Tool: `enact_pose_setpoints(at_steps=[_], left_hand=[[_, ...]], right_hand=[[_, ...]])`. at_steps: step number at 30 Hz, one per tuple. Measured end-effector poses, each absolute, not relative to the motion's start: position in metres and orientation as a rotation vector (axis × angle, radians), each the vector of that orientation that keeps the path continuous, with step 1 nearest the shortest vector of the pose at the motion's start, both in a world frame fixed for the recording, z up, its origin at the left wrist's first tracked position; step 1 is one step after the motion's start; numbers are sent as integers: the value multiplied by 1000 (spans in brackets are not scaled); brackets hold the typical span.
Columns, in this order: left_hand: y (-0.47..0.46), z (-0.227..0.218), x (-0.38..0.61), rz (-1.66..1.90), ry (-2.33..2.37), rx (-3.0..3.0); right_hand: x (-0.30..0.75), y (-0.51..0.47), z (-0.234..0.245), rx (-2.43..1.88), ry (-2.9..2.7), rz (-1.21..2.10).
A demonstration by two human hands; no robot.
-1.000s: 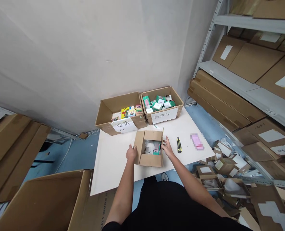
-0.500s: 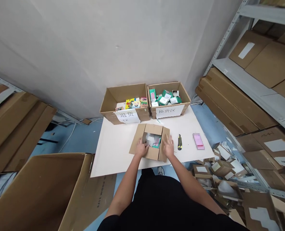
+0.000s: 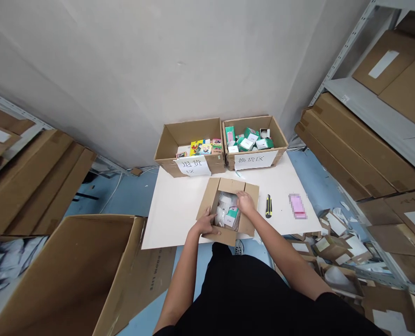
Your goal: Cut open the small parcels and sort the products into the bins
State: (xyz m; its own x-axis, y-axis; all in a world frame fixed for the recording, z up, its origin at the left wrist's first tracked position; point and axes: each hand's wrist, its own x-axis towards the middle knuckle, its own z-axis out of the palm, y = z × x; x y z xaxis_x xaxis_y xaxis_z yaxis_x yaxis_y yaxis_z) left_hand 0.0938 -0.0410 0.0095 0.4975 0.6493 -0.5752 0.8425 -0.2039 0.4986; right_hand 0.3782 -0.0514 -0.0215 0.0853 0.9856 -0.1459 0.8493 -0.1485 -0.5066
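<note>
At lower centre of the frame, your left hand (image 3: 204, 225) is found against the left and near sides of the open, matte brown carton (image 3: 208, 197), thumb and fingers spread wide. Inside it, crinkled clear plastic (image 3: 220, 217) lies left of a smooth, square-edged green-and-white box (image 3: 231, 217), which sits between your hands, below and slightly left of the right fingers, the right hand (image 3: 245, 203) appearing nearer; its long axis cannot be established. Those right fingers bend over the opening's right side, their grip undeterminable, while farther right lies a slim black-and-yellow cutter (image 3: 269, 206).
</note>
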Motion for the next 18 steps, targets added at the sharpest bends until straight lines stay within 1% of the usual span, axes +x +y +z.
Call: enact_pose_setpoints(at_steps=[3,5,8,11,15,18], left_hand=[[-59,0,98,-272,1300,2025],[-69,-7,101,-212,1357,2100],[-81,-15,105,-113,1423,2203],[-88,-21,115,-44,1453,2276],[-93,-26,143,-59,1518,2324],[-96,-26,168,-88,1564,2335]], right_hand=[[372,-53,-28,-2057,-1837,844],[366,-55,-36,-1990,-1865,881],[361,-60,-47,-1923,-1809,833],[364,-58,-48,-1933,-1790,742],[386,-29,-35,-2039,-1829,581],[409,4,-22,-2122,-1772,628]])
